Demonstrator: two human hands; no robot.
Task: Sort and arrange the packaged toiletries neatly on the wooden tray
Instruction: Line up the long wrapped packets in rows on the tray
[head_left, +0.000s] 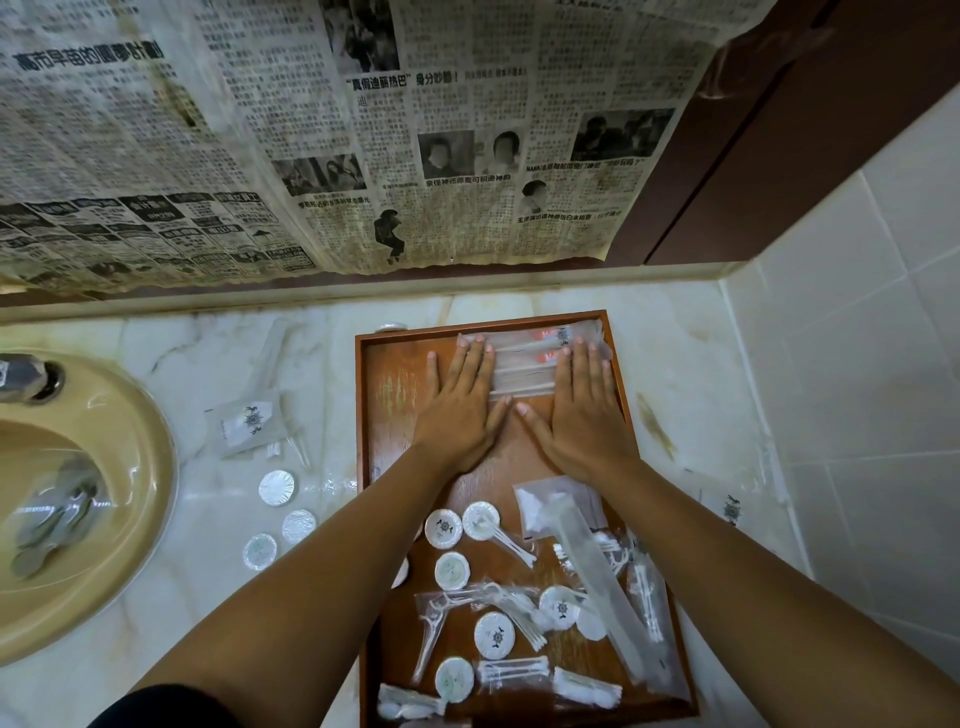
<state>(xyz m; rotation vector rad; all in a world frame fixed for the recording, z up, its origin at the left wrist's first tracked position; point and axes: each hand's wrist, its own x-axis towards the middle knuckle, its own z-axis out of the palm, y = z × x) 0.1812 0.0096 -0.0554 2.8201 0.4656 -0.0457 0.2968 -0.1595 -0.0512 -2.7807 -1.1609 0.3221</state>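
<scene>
Pressing down with fingers straight, the left hand (460, 410) and right hand (584, 410) lie flat on the wooden tray (395, 395). Their fingertips rest on a row of long clear packets (524, 358) between and just beyond them. Behind the wrists, round soap packets (443, 528) and floss picks (441, 605) crowd the tray. Left of the left hand, a sachet (249, 423) and round foil packets (277, 487) lie on the table (675, 353) beside the sink (130, 467).

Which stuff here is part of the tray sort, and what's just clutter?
Job: wooden tray; long clear packets under left hand and right hand; round soap packs, floss pick packets, cotton swab packet on tray; loose round packs and logo sachet on the counter.
Just lying about: beige sink, tap, newspaper, clear bag in sink.
</scene>
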